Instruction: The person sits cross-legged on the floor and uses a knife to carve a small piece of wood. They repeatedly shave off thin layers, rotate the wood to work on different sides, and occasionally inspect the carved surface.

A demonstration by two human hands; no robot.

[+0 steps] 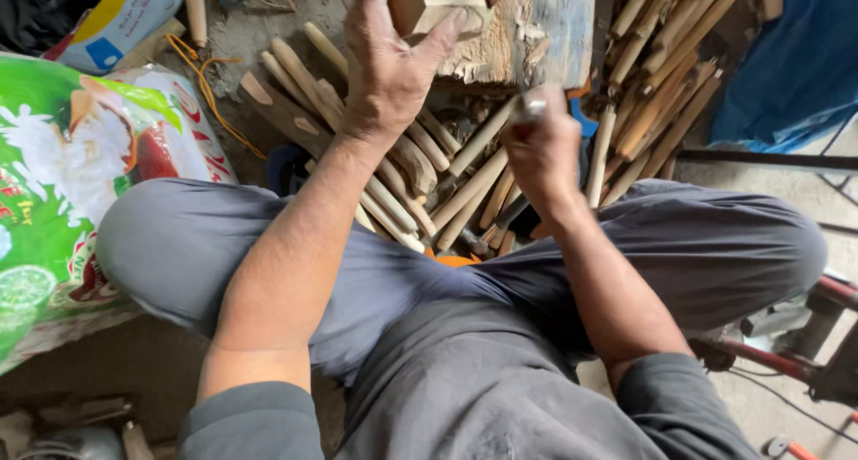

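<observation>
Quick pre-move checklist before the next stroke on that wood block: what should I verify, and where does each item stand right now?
1. Left hand grips the wood block on the chopping stump: ok, thumb and fingers wrap it.
2. Right hand closed on the tool handle: ok, fist shut.
3. Tool's working end visible: cannot tell, only a metal butt shows.
4. Left fingers clear of the strike spot: cannot tell, block runs out of view.
5. Block seated flat on the stump: cannot tell.
6. Loose wooden sticks under the hands, between the knees: not ok, piled close.
</observation>
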